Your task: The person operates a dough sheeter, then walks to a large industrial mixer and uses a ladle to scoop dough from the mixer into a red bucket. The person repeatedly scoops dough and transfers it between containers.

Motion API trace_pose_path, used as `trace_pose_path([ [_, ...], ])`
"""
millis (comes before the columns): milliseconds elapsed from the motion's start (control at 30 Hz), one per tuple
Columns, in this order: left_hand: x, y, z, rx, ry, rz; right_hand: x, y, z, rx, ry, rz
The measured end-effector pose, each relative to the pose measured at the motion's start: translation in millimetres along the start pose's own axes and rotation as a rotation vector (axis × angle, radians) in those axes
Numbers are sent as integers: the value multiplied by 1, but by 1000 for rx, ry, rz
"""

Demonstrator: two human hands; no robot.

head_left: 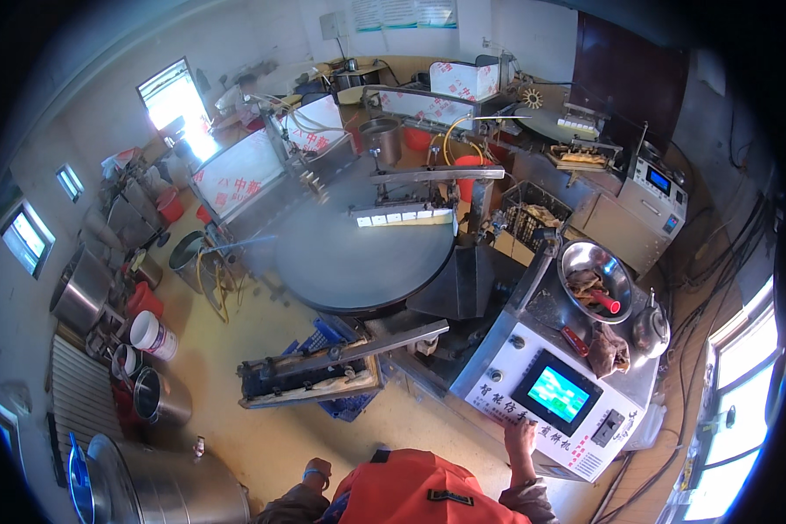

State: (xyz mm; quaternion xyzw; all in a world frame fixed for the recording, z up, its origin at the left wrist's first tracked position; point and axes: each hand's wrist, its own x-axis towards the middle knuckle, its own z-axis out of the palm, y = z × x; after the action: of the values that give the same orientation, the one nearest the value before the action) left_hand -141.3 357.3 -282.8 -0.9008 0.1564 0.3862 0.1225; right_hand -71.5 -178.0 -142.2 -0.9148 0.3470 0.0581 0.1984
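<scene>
A person's torso in a red apron is nearest, at the lower edge. The right hand touches the white control panel, just beside the lower left corner of its lit screen; its fingers seem bunched narrow, though the view is small. The left hand hangs low above the floor, well apart from the panel; whether its fingers hold anything I cannot tell.

The panel slopes along the front of a metal worktop, which carries a steel bowl, a brown cloth and a kettle. Left of it, the round griddle ends in a dark curved rim, and a long tray juts toward the person. The yellow floor makes a passage between these and the steel pots at left. Cables trail at right.

Large black characters, smaller red print and 2 knobs mark the panel. Red characters repeat on the white boards; a white bucket bears print too small to read.
</scene>
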Motion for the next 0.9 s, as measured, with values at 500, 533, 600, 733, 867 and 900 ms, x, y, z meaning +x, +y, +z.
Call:
trace_pose_path([
  [500,4,3,9,-54,1,-5,0,-2,0,12,14,0],
  [533,7,3,13,-35,8,5,0,-3,0,7,8,-6],
  [600,13,-2,28,-48,51,3,1,-3,0,-20,-3,6],
  [733,32,-8,55,-91,21,-24,3,-2,2,-2,-9,23],
  [867,37,-8,62,-88,24,-24,7,3,10,20,14,-10],
  [900,36,-7,62,-82,30,-34,8,5,13,23,16,-7],
])
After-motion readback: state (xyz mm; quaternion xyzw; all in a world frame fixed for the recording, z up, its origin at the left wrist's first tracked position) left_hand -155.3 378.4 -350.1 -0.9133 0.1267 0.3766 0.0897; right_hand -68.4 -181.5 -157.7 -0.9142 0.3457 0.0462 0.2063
